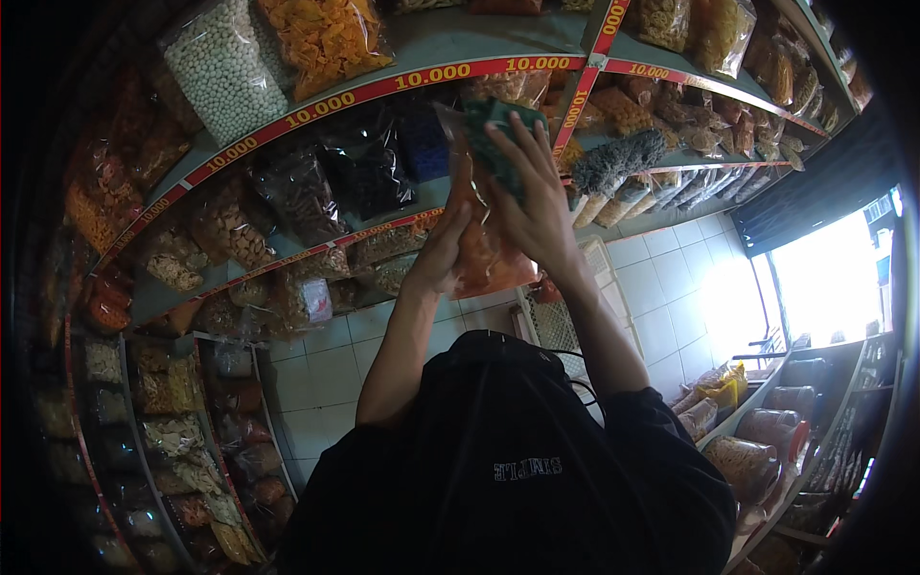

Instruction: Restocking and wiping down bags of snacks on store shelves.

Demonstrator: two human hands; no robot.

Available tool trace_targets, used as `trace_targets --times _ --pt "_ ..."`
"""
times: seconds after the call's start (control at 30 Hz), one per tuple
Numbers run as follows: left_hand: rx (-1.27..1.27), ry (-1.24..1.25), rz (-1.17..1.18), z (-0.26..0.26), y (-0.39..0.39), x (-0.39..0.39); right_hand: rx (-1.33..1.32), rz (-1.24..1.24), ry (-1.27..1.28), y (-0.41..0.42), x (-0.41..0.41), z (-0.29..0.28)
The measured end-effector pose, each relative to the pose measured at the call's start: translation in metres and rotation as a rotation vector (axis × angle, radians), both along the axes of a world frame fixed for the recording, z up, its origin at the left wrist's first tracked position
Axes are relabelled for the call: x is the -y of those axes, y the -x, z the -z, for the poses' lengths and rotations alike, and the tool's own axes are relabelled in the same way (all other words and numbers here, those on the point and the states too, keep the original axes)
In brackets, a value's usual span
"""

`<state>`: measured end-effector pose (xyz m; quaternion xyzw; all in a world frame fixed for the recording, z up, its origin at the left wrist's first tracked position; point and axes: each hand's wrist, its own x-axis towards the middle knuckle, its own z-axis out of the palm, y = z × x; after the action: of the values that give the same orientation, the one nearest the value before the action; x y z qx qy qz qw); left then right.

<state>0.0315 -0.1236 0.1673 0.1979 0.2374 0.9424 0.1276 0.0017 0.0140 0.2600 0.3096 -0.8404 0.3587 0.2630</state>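
A clear plastic bag of orange-red snacks [489, 251] is held up before the shelves. My left hand [444, 248] grips its left side, thumb up along the plastic. Over the bag's upper right side lies my right hand [528, 183], its fingers spread on a dark green cloth [503, 133] that touches the plastic. A grey fluffy duster [622, 162] rests on the shelf edge just right of my right hand. Behind the bag, a shelf carries bags with dark contents [298, 190] and a blue one [429, 144].
Shelves with red price strips [316, 104] curve across the front, packed with bagged snacks. A bag of pale green balls [226, 79] stands upper left. A cream plastic crate [607, 287] is on the tiled floor [654, 287]. Plastic jars [744, 463] line a rack at lower right.
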Motion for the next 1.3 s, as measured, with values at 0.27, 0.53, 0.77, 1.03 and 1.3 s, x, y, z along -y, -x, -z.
trace_targets --times 0.27,0.53,0.77,1.03,1.3 --pt "0.229 0.178 -0.263 -0.039 -0.025 0.013 -0.082 -0.244 -0.326 -0.046 0.019 -0.017" --pt "0.082 0.043 -0.132 -0.042 -0.044 0.037 -0.148 -0.421 -0.373 -0.057 -0.011 -0.004" --pt "0.193 -0.078 -0.075 -0.034 -0.07 0.048 0.23 -0.331 0.528 0.016 -0.013 -0.005" --pt "0.169 0.09 -0.402 -0.045 -0.087 0.069 -0.302 -0.135 0.358 0.07 0.034 -0.082" --pt "0.062 0.197 -0.463 -0.126 -0.071 0.067 -0.094 -0.06 -0.489 0.123 0.085 -0.092"
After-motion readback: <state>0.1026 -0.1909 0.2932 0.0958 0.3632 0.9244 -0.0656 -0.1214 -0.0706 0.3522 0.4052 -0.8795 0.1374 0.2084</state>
